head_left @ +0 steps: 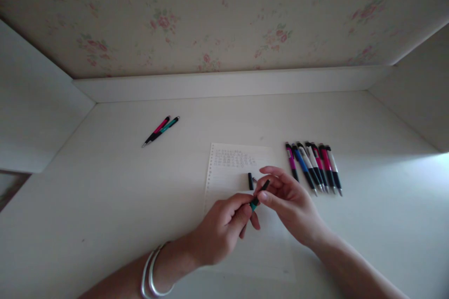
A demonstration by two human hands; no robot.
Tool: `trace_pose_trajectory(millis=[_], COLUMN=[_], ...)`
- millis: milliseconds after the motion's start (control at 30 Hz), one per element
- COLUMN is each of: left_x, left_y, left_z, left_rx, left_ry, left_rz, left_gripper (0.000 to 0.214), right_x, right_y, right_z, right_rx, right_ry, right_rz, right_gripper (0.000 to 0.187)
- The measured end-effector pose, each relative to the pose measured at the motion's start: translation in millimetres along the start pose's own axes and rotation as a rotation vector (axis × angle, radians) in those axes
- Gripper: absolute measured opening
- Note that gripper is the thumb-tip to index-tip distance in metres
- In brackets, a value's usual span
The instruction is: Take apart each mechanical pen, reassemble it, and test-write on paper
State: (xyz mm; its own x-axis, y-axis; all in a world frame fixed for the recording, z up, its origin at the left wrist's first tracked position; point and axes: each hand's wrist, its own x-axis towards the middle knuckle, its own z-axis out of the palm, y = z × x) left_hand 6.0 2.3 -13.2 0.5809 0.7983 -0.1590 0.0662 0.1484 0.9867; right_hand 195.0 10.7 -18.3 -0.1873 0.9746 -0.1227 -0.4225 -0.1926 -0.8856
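Observation:
Above the lined paper (224, 182), both hands meet at a green and black pen (254, 204). My left hand (220, 230) is closed on its green barrel, thumb against the fingers, with silver bangles at the wrist. With thumb and forefinger, my right hand (289, 205) pinches the black part, which points up and to the right; its other fingers are loosely curled. On the paper just beyond the hands lies a short black tube-like piece (250, 181). A small thin piece (255, 180) beside it is partly hidden by my right fingers. Much of the pen is covered by the hands.
Several pens (317, 168) with pink, blue, white and purple barrels lie in a row to the right. A red pen (162, 125) and a green pen (170, 124) lie together at the far left. The white desk (122, 205) ends at a back ledge (224, 85) below flowered wallpaper.

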Motion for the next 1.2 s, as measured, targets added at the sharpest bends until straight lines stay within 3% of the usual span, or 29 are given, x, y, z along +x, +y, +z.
trace_pose_trajectory(millis=[300,1200], left_x=[-0.1,-2.5], left_y=[-1.5,-3.0], left_z=[0.1,0.0], left_rx=[0.006,0.04], left_ry=[0.001,-0.006], left_rz=[0.008,-0.011], left_gripper=[0.038,0.037], right_x=[-2.7,6.3], right_y=[-1.1,-19.3], right_z=[0.6,-11.5], right_rx=[0.073,-0.035], right_ry=[-0.075,0.282], right_rz=[0.032,-0.168], right_gripper=[0.042,0.037])
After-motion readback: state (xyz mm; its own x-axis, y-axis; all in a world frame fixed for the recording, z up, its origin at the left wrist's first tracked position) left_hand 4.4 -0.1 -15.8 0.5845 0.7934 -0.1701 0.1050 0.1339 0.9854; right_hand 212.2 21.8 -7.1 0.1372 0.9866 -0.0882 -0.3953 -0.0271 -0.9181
